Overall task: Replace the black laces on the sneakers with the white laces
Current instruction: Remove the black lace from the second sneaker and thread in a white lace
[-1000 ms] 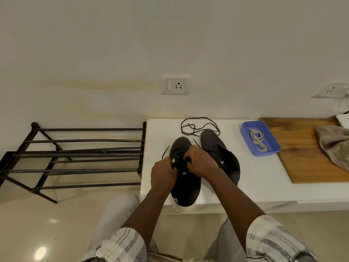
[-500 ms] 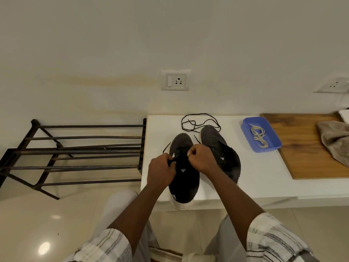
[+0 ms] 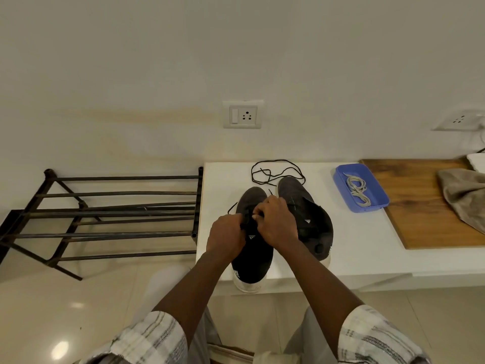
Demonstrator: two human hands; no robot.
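Two dark sneakers stand side by side on the white table. Over the lacing area of the left sneaker, both my hands work close together. My left hand grips the sneaker's upper at its left side. My right hand pinches the black lace at the eyelets, with a lace end trailing out to the left. The right sneaker stands untouched beside it. A loose black lace lies coiled behind the shoes. White laces lie in a blue tray to the right.
A wooden board with a brown cloth covers the table's right end. A black metal shoe rack stands on the floor to the left. Wall sockets sit above the table. The left sneaker's heel overhangs the table's front edge.
My hands have drawn closer together over the left sneaker's laces, the right hand shifting slightly up and toward the toe. The shoes and loose lace have not moved.
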